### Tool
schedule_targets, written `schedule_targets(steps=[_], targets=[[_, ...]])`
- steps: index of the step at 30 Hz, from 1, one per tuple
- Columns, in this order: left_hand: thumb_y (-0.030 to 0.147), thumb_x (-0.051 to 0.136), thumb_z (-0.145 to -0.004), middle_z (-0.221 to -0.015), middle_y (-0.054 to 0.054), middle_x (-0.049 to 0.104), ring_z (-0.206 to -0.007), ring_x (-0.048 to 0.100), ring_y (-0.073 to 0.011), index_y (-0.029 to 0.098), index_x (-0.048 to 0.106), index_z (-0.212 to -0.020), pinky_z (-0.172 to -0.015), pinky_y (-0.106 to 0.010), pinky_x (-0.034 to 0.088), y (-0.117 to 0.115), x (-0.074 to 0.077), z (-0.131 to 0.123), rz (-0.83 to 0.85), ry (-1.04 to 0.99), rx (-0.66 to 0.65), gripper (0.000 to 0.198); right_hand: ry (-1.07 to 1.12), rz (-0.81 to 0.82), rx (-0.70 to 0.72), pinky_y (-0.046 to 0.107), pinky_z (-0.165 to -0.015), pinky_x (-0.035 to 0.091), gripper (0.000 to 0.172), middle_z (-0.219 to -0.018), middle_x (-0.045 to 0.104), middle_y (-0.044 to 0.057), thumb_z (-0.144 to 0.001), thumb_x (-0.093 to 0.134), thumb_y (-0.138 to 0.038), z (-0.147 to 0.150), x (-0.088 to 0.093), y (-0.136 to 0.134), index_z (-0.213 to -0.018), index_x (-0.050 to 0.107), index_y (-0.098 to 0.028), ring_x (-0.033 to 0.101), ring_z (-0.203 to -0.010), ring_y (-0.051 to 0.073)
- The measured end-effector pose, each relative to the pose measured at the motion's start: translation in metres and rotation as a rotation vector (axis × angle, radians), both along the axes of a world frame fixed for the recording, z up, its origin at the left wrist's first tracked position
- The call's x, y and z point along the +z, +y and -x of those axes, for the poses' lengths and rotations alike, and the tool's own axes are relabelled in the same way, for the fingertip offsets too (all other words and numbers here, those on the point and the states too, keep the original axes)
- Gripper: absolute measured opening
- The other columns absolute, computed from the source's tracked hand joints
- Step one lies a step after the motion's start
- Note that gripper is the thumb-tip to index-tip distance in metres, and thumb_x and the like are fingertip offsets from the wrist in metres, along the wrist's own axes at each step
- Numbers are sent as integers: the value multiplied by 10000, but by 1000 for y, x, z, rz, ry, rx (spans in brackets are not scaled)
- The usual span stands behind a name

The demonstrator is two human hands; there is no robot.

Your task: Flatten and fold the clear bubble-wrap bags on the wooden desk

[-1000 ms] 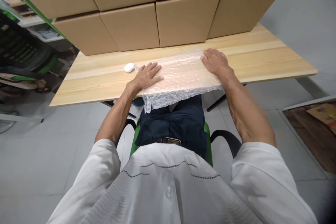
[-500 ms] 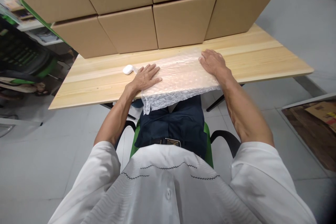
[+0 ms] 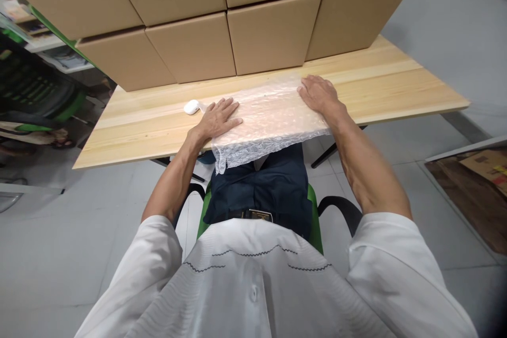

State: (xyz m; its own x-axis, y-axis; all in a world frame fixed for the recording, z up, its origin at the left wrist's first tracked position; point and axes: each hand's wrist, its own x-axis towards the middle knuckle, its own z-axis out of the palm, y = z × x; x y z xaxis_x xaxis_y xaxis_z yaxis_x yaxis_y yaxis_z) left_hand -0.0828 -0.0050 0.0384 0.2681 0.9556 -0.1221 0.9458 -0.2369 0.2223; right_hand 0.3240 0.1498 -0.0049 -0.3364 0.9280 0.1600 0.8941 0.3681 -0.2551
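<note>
A clear sheet of bubble wrap [image 3: 273,111] lies across the wooden table, its near edge hanging over the front above my lap. My left hand [image 3: 219,118] rests flat on its left end, fingers spread. On the right end sits my right hand [image 3: 317,94], palm down, its fingers stretched toward the far corner with the tips slightly bent. Just beyond my left hand is a small white rounded object [image 3: 192,107], perhaps a computer mouse, beside the wrap's left corner.
Stacked cardboard boxes [image 3: 273,31] line the back of the wooden table [image 3: 380,84]. I sit on a green chair with black armrests [image 3: 341,212]. Dark chairs [image 3: 35,79] and shelving stand at the left. A flat piece of cardboard [image 3: 487,169] lies at the lower right.
The view has shifted very slightly. Both hands and the bubble wrap keep their places on the table.
</note>
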Motion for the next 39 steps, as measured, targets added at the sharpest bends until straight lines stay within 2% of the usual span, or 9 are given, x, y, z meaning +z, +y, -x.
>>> schedule_targets(steps=[11, 18, 21, 25, 28, 30, 32, 36, 39], targets=[[1016, 286, -1199, -2160, -137, 234, -2034, 143, -446, 280, 409, -2027, -1636, -658, 92, 3, -2, 0, -6, -6, -12, 1114, 51, -11, 30, 771, -1525, 424, 767, -1899, 668, 238, -1237, 362, -516, -5, 1, 1, -1783, 714, -108, 572, -1810, 521], [966, 366, -1221, -2160, -127, 242, -2028, 177, -448, 305, 396, -2037, -1633, -649, 100, 33, -3, -1, 6, -7, -108, 1050, 90, -123, 136, 797, -1565, 355, 710, -1864, 735, 28, -1261, 403, -647, -16, 8, -14, -1888, 636, -410, 503, -1871, 450], [994, 357, -1200, -2141, -171, 294, -2014, 222, -472, 250, 452, -2014, -1629, -670, 109, 59, -5, 4, -31, 9, -129, 1107, 52, -65, 209, 775, -1563, 377, 646, -1845, 755, 65, -1264, 477, -585, -25, 3, -7, -1786, 748, -318, 595, -1808, 454], [983, 449, -1178, -2131, -194, 319, -2018, 176, -502, 227, 459, -2008, -1629, -699, 31, 80, -1, 14, -194, -16, -71, 1122, 17, 0, 160, 693, -1556, 412, 574, -1914, 674, 180, -1287, 556, -460, -37, 5, 13, -1737, 755, -163, 572, -1829, 437], [918, 509, -1197, -2142, -148, 311, -2024, 170, -470, 299, 391, -2035, -1631, -696, 30, 70, 7, 12, -210, -64, -104, 1049, -28, -16, 45, 727, -1496, 449, 501, -1831, 693, 343, -1285, 617, -357, -37, 13, 15, -1621, 772, -19, 617, -1765, 495], [868, 475, -1228, -2159, -137, 259, -2029, 162, -446, 304, 335, -2051, -1635, -681, 49, 54, 10, 3, -126, -47, -123, 1007, -19, -51, 41, 732, -1511, 418, 549, -1852, 655, 376, -1293, 602, -350, -30, 18, 3, -1670, 724, 30, 579, -1795, 514], [821, 391, -1263, -2173, -136, 196, -2038, 136, -418, 276, 275, -2068, -1644, -634, 75, 38, 9, -8, -19, -21, -113, 979, 17, -46, 135, 683, -1588, 320, 678, -1998, 520, 304, -1320, 534, -427, -20, 20, -17, -1855, 594, -16, 456, -1901, 474], [865, 271, -1269, -2178, -125, 160, -2042, 88, -421, 282, 252, -2074, -1642, -641, 74, 21, -2, -24, 37, -11, -55, 994, 16, 108, 304, 654, -1638, 255, 798, -2117, 374, 27, -1295, 445, -660, -3, 16, -56, -2014, 468, -315, 314, -1983, 401], [918, 262, -1248, -2180, -117, 136, -2042, 75, -435, 298, 255, -2074, -1639, -653, 61, 21, -7, -26, 27, 11, -45, 1033, -13, 157, 258, 746, -1625, 211, 871, -2137, 314, 33, -1269, 370, -713, -5, 14, -64, -2048, 397, -325, 254, -1992, 466]])
